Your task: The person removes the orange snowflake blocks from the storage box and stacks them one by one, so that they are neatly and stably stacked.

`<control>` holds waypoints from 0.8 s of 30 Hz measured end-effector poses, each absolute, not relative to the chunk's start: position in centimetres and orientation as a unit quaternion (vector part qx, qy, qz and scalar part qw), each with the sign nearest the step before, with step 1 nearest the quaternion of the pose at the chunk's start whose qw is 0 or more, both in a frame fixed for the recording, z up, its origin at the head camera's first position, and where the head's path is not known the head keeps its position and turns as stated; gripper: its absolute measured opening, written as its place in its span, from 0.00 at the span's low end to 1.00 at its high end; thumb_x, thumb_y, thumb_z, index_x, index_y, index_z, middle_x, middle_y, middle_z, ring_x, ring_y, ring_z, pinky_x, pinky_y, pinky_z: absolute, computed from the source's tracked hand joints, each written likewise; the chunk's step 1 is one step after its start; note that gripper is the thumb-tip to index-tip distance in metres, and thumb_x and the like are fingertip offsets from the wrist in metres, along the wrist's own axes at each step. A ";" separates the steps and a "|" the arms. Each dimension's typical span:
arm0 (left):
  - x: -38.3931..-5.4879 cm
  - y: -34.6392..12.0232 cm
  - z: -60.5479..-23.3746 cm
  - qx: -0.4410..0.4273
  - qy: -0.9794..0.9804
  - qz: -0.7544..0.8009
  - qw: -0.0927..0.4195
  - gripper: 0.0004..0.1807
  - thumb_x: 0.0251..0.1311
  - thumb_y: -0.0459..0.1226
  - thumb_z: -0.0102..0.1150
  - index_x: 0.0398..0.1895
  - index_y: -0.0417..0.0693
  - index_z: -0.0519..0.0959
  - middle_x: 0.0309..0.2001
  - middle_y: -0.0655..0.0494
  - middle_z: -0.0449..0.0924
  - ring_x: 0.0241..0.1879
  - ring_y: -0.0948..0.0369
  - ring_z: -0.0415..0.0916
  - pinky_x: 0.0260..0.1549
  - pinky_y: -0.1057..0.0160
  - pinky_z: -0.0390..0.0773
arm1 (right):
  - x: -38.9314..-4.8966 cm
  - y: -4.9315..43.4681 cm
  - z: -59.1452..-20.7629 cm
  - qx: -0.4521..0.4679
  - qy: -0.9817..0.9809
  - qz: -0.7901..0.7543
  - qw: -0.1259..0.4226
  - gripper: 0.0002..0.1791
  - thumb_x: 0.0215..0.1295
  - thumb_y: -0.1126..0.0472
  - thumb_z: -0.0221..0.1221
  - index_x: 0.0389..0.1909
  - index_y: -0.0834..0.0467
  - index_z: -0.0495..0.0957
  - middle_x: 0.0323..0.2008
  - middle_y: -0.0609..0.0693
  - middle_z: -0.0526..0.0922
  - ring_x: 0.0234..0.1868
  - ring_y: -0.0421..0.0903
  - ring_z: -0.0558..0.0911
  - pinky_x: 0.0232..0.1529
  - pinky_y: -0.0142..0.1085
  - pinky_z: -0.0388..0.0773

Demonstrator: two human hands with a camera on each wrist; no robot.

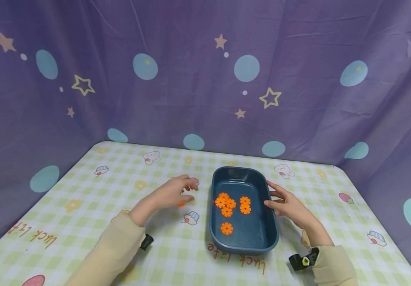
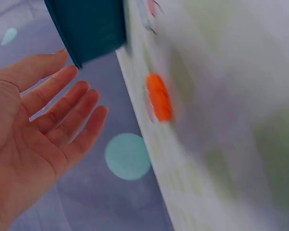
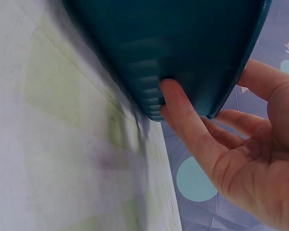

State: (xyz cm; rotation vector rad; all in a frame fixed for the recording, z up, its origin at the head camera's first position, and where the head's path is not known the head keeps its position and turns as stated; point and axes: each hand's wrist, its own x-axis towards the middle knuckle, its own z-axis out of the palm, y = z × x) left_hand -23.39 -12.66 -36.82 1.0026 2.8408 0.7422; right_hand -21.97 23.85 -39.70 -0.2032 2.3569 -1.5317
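Note:
A dark blue rectangular tray [image 1: 257,232] sits on the table, holding several orange notched plastic discs [image 1: 227,228], most of them clustered toward its left side. My right hand [image 1: 291,206] grips the tray's right side, thumb at the rim and fingers against the outer wall [image 3: 183,53]. Left of the tray, my left hand [image 1: 177,192] is over the cloth with nothing in its fingers, which are spread and slightly bent in the left wrist view. Close below it lies another orange disc [image 2: 159,97], mostly hidden by the hand in the head view.
A green-and-white checked tablecloth [image 1: 126,198] with printed cartoons and lettering covers the table. Behind and at both sides hangs a purple curtain [image 1: 191,111] with stars and teal dots. Small black wrist cameras [image 1: 300,262] sit at both sleeves.

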 end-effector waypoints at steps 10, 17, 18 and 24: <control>-22.0 -9.2 -35.4 0.357 0.901 0.244 0.021 0.13 0.55 0.38 0.59 0.44 0.48 0.79 0.41 0.57 0.75 0.42 0.59 0.74 0.44 0.60 0.71 | -21.9 23.8 -39.6 -0.068 0.824 -0.539 0.161 0.41 0.59 0.54 0.58 0.70 0.47 0.47 0.64 0.66 0.57 0.52 0.53 0.75 0.39 0.41 0.78; -21.6 -6.8 -35.5 0.396 0.890 0.222 0.037 0.15 0.55 0.38 0.59 0.46 0.48 0.78 0.44 0.56 0.74 0.42 0.59 0.75 0.40 0.67 0.74 | -21.9 23.8 -39.6 -0.068 0.825 -0.538 0.160 0.40 0.60 0.55 0.57 0.70 0.47 0.47 0.64 0.65 0.57 0.53 0.54 0.74 0.39 0.41 0.78; -21.6 -6.6 -35.6 0.402 0.891 0.209 0.034 0.15 0.55 0.38 0.59 0.47 0.48 0.78 0.44 0.56 0.74 0.41 0.59 0.75 0.39 0.68 0.74 | -21.9 23.8 -39.6 -0.068 0.825 -0.537 0.160 0.40 0.60 0.55 0.57 0.70 0.47 0.48 0.64 0.65 0.57 0.53 0.54 0.74 0.39 0.41 0.78; -21.3 -5.5 -36.0 0.418 0.890 0.174 0.044 0.15 0.55 0.36 0.58 0.47 0.50 0.78 0.44 0.58 0.75 0.42 0.61 0.76 0.41 0.68 0.74 | -21.9 23.8 -39.6 -0.066 0.826 -0.536 0.160 0.40 0.61 0.56 0.57 0.70 0.47 0.48 0.64 0.65 0.58 0.52 0.53 0.74 0.39 0.41 0.78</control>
